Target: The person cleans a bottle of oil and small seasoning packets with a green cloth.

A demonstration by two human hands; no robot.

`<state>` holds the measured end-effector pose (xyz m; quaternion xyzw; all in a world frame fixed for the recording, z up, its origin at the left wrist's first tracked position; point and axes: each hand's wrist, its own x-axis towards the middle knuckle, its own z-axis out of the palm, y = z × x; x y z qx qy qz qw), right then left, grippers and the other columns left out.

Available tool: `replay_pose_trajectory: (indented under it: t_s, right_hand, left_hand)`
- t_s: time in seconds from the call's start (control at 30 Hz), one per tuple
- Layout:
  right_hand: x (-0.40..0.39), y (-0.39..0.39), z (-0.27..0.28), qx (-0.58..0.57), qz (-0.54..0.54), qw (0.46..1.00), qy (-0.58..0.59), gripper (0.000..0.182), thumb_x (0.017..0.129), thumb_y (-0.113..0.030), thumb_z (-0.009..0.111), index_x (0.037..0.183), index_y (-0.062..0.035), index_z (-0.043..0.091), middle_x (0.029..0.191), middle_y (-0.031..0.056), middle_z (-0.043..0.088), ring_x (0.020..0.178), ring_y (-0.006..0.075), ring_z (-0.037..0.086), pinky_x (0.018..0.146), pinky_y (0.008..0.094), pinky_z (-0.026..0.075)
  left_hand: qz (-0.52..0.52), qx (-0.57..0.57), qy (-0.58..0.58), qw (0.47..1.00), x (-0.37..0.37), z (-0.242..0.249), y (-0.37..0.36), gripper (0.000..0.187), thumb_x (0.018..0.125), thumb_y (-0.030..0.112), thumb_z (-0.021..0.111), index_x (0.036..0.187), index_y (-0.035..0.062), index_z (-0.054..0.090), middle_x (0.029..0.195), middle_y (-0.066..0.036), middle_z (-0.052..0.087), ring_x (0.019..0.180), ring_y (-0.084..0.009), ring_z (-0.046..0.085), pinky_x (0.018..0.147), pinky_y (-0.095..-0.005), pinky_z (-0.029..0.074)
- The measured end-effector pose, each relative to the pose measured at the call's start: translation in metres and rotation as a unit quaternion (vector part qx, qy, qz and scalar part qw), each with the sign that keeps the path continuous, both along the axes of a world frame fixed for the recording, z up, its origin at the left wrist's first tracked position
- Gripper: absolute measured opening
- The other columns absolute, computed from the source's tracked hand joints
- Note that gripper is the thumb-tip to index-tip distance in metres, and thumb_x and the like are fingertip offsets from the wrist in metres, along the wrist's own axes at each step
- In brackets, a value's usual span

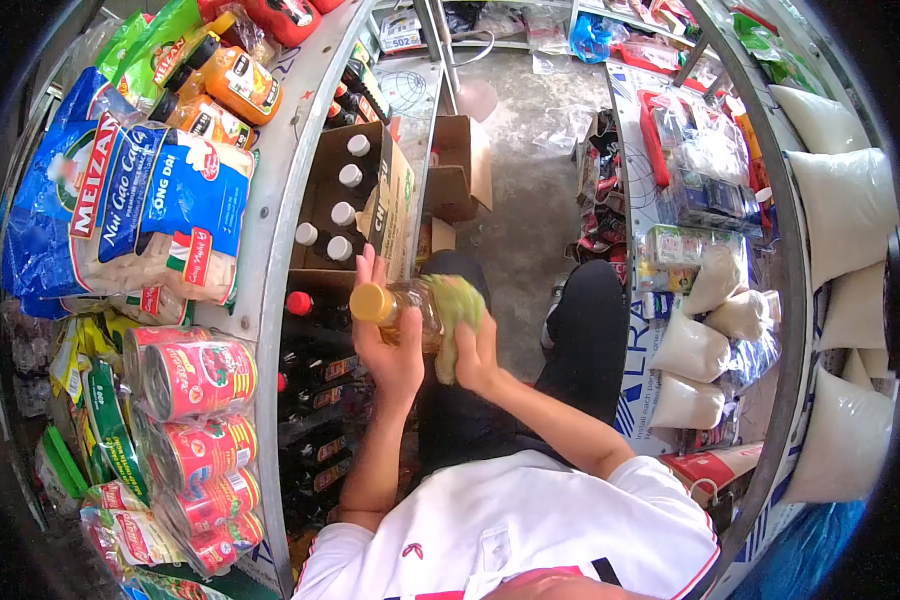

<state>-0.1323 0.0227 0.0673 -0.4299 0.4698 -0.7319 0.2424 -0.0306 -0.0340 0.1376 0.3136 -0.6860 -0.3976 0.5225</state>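
Note:
My left hand holds a clear bottle with a yellow cap, tilted onto its side, the thumb across it and the fingers behind. Closed around a light green cloth, my right hand presses it against the far end of the bottle, which the cloth covers. Just beyond the left hand stands a cardboard box with several dark, white-capped bottles inside. Dark bottles with red caps stand on the lower shelf left of my hands.
Along the left shelf are a blue pasta bag, orange sauce bottles and wrapped red cans. White-filled bags sit on the right shelf. Another open carton stands ahead on the concrete floor. Metal posts edge both shelves.

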Motion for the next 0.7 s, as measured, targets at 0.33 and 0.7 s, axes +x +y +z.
replay_pose_trajectory:
  t_s: [0.33, 0.7]
  right_hand:
    - [0.009, -0.011, 0.036, -0.126, -0.119, 0.984, 0.046, 0.041, 0.094, -0.018, 0.058, 0.125, 0.0082, 0.059, 0.126, 0.0221, 0.066, 0.119, 0.0366, 0.062, 0.104, 0.0429, 0.046]
    - [-0.06, -0.043, 0.046, 0.234, 0.232, 0.932, -0.154, 0.04, 0.102, -0.027, 0.05, 0.121, 0.0051, 0.063, 0.112, 0.0098, 0.069, 0.098, 0.0161, 0.063, 0.093, 0.0324, 0.049]
  left_hand:
    - [-0.073, -0.136, -0.138, 0.978, 0.01, 0.02, -0.025, 0.079, 0.098, 0.047, 0.063, 0.156, -0.0024, 0.04, 0.169, -0.028, 0.014, 0.156, -0.0443, 0.016, 0.123, -0.0523, 0.02]
    - [-0.095, -0.051, -0.189, 0.976, -0.001, 0.03, -0.029, 0.075, 0.086, 0.039, 0.074, 0.15, 0.0049, 0.053, 0.171, -0.025, 0.008, 0.158, -0.0425, 0.006, 0.125, -0.0559, 0.012]
